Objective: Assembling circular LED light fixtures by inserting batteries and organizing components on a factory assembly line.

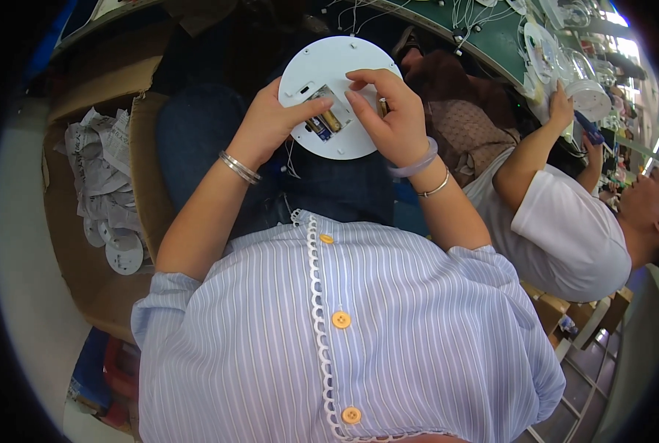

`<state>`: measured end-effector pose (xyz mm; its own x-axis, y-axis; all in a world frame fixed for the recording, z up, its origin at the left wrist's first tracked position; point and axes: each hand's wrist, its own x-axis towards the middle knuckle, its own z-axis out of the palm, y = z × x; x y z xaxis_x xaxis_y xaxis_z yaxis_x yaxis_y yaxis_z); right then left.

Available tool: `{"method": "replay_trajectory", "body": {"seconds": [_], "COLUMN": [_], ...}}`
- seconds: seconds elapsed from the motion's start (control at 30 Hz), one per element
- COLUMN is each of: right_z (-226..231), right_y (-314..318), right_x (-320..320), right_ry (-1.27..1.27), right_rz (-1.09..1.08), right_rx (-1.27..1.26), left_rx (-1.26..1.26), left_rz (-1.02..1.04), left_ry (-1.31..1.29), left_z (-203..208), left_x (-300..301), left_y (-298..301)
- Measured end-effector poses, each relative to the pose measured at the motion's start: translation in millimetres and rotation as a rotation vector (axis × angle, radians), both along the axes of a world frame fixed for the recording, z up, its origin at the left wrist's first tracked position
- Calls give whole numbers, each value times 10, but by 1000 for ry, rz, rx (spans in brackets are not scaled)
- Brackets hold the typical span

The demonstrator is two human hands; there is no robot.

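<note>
A white round plastic disc [337,66] rests over my lap, its flat face turned up. Its rectangular battery compartment [319,94] is uncovered, with gold-and-dark batteries [331,119] inside. My left hand [276,118] grips the disc's left edge, and its thumb presses on a battery. Over the disc's right side is my right hand [392,118], thumb and index finger apart above the face. Another gold battery [383,107] shows between that hand's curled fingers and palm; how many it holds is hidden.
To the left stands an open cardboard box [148,140] with crumpled printed paper [100,159] and white round parts [125,253]. A green worktable [484,37] with white wires lies ahead right. A co-worker [565,229] in a white shirt sits close at right, handling white parts.
</note>
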<state>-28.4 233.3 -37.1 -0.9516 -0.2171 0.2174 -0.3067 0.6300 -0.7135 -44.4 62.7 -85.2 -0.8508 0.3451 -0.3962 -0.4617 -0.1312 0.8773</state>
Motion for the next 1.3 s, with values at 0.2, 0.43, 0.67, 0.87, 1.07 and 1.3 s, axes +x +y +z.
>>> {"method": "replay_trajectory", "body": {"seconds": [0.2,0.43,0.67,0.87,1.07,1.3], "right_z": [-24,125,135,337,308,43], "right_y": [35,-51,-116,-235,-136,-245], "right_x": [12,164,149,199,228,165], "right_ry": [-15,-15,-95,-207,-226,-85], "right_rz": [-9,154,149,107,98,41], "right_rx": [-34,289,445,589,177,258], "left_rx": [-33,51,74,44,95,225], "left_rz": [-3,34,92,34,61,32], "left_ry": [186,134,49,-54,-118,-157], "left_z": [-79,-141,-58,33,7,9], "left_x": [63,61,88,102,114,117], "left_y": [28,41,55,36,14,3]}}
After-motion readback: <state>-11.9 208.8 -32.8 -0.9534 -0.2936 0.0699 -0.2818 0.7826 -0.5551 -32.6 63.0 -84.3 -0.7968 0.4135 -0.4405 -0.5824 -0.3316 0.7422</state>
